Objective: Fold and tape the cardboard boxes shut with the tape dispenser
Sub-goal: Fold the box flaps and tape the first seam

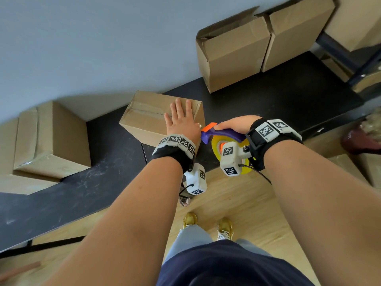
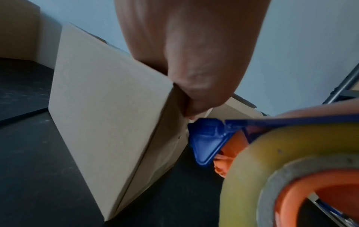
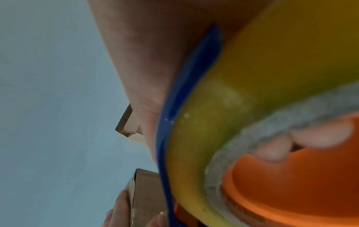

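Observation:
A closed cardboard box (image 1: 144, 118) with clear tape along its top seam sits on the black table (image 1: 92, 182). My left hand (image 1: 181, 118) lies flat on the box's top with straight fingers; its palm (image 2: 190, 53) presses the box (image 2: 108, 115) at the near corner. My right hand (image 1: 237, 124) grips the blue handle of the tape dispenser (image 1: 222, 137), which carries a yellow tape roll (image 1: 216, 149) and meets the box's right corner. The roll (image 3: 242, 99) and blue frame (image 3: 174, 107) fill the right wrist view. The dispenser's blue nose (image 2: 207, 141) touches the box edge.
Two open-topped cardboard boxes (image 1: 233, 50) stand at the back right of the table by the wall. More closed boxes (image 1: 51, 141) sit at the left. A dark metal rack (image 1: 350, 65) is at the far right. Wooden floor and my feet (image 1: 208, 223) lie below.

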`<state>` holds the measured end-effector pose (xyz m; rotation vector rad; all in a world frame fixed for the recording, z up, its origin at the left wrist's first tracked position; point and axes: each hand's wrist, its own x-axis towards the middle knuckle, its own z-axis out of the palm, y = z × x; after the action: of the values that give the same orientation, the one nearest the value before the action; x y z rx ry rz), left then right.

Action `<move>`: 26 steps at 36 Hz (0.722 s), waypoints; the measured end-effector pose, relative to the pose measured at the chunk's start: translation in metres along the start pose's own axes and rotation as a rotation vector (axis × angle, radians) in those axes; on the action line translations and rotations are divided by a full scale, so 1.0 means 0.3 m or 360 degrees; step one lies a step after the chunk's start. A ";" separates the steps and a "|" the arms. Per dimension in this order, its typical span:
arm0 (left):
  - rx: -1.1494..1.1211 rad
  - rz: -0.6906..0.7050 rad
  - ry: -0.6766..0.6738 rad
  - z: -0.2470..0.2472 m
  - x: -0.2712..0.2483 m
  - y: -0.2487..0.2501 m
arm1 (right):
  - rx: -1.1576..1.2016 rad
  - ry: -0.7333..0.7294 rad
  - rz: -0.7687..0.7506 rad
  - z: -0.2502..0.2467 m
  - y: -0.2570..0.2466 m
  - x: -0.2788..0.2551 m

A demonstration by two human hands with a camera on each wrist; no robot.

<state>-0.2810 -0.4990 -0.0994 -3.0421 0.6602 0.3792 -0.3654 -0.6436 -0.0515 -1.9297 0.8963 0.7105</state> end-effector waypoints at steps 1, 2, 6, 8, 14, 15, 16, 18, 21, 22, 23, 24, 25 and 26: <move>0.0000 -0.0005 0.0016 0.003 -0.001 0.003 | 0.0000 -0.0007 0.0010 0.000 0.004 -0.002; 0.0001 -0.0007 0.0036 0.008 -0.002 0.004 | 0.0009 -0.0003 0.0035 -0.001 0.011 -0.007; -0.0004 -0.0003 0.0093 0.021 0.001 0.002 | -0.0192 0.0117 0.0200 0.025 0.107 -0.001; 0.0008 -0.0004 0.0112 0.029 0.007 -0.003 | -0.0073 0.0192 0.0241 0.037 0.145 0.011; 0.0030 -0.0015 0.0176 0.044 0.003 0.001 | 0.0158 0.0344 0.0167 0.027 0.128 0.026; 0.0027 -0.0017 0.0173 0.046 0.002 0.002 | 0.0154 0.0358 0.0147 0.021 0.119 0.026; 0.0025 -0.0018 0.0178 0.045 0.001 0.003 | 0.0145 0.0368 0.0124 0.016 0.112 0.027; 0.0010 -0.0025 0.0183 0.044 0.000 0.001 | 0.0139 0.0371 0.0094 0.010 0.102 0.024; -0.0018 -0.0044 0.0183 0.044 -0.006 0.004 | 0.0147 0.0362 0.0060 0.007 0.096 0.015; -0.0034 -0.0062 0.0181 0.042 -0.010 0.007 | 0.0147 0.0365 0.0048 0.007 0.096 0.011; -0.0063 -0.0081 0.0173 0.038 -0.013 0.013 | 0.0149 0.0371 0.0037 0.006 0.094 0.006; -0.0107 -0.0105 0.0172 0.030 -0.016 0.019 | 0.0155 0.0383 0.0026 0.004 0.094 0.003; -0.0176 -0.0132 0.0184 0.021 -0.016 0.027 | 0.0159 0.0396 0.0011 0.003 0.092 -0.002; -0.0281 -0.0151 0.0201 0.009 -0.014 0.031 | 0.0162 0.0414 -0.0009 0.000 0.089 -0.008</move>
<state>-0.2892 -0.5057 -0.1005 -3.2727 0.5095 0.2580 -0.3882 -0.6527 -0.0623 -1.9605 1.0636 0.4072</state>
